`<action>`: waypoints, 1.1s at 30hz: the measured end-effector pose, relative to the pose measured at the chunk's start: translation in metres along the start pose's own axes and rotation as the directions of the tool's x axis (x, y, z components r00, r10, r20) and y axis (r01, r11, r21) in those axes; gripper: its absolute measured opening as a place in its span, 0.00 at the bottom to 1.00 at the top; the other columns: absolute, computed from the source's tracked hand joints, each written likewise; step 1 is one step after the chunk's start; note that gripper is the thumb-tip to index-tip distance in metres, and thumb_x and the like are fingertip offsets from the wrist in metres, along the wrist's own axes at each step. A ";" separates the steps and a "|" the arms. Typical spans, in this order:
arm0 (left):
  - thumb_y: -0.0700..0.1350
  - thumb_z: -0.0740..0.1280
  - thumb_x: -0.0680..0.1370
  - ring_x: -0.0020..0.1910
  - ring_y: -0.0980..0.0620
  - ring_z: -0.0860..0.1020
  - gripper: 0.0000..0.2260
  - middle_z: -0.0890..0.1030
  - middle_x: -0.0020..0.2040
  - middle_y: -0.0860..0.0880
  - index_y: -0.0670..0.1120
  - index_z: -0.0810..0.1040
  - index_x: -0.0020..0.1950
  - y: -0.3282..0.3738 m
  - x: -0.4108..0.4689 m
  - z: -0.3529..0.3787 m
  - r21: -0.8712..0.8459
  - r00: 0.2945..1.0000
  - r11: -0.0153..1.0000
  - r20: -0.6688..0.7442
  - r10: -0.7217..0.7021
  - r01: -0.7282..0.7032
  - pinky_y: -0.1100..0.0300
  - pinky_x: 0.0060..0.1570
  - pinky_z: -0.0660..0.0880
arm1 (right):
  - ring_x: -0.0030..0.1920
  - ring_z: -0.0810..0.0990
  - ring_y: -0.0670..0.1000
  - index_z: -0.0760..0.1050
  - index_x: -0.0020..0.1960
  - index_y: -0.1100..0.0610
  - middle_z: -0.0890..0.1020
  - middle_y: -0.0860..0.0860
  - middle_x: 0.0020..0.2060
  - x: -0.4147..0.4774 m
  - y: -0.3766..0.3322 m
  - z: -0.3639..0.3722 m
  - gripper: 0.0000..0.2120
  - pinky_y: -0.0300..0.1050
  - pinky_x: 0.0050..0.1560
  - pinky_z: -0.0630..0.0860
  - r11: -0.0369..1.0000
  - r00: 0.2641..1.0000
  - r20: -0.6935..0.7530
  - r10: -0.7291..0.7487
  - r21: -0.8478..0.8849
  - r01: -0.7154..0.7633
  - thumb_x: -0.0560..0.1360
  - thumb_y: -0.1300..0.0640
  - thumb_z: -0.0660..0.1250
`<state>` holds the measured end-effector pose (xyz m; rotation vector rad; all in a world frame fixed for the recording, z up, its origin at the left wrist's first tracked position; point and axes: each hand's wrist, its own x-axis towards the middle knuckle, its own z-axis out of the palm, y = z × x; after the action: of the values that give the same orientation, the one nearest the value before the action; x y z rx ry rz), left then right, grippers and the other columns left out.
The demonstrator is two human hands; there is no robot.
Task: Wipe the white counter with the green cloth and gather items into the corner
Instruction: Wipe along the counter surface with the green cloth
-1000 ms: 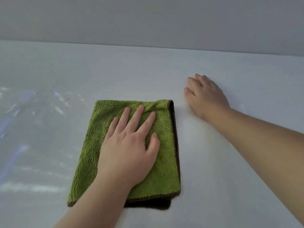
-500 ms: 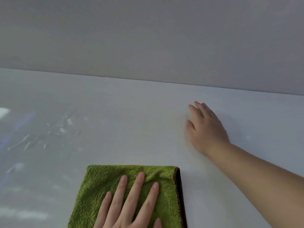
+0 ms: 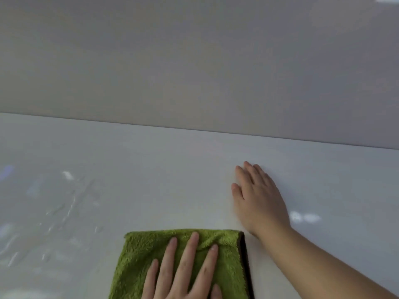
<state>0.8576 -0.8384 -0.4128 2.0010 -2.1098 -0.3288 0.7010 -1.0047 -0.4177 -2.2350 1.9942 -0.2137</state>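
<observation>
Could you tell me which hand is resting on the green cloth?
The left hand, fingers spread flat on the fluffy green cloth; the right hand lies beside it on the bare white counter.

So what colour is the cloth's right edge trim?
Dark brown trim on the green cloth, head view.

The cloth [image 3: 138, 266] is laid flat on the counter [image 3: 151, 180] at the bottom centre of the frame, its lower part cut off by the bottom edge. The left hand [image 3: 183, 275] is spread on top of the cloth, fingers pointed toward the top of the frame. The right hand [image 3: 259, 201] is placed flat on the counter just beside the cloth's upper right corner, the forearm led in from the lower right. Water streaks [image 3: 69, 208] are scattered over the counter left of the cloth. The upper half is filled by the wall [image 3: 194, 61], behind the counter.
</observation>
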 end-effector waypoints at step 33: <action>0.61 0.39 0.79 0.81 0.49 0.43 0.28 0.46 0.82 0.58 0.64 0.48 0.81 -0.033 0.269 -0.009 0.049 0.999 0.998 0.003 0.036 -0.036 0.47 0.78 0.41 | 0.76 0.59 0.49 0.67 0.74 0.51 0.66 0.47 0.75 -0.006 -0.009 -0.009 0.24 0.44 0.74 0.53 0.998 0.996 -0.075 0.054 -0.026 -0.056 0.80 0.49 0.47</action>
<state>0.8775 -1.1085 -0.4135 1.9872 -2.1726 -0.2762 0.7071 -0.9982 -0.4073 -2.2166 2.1062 -0.2675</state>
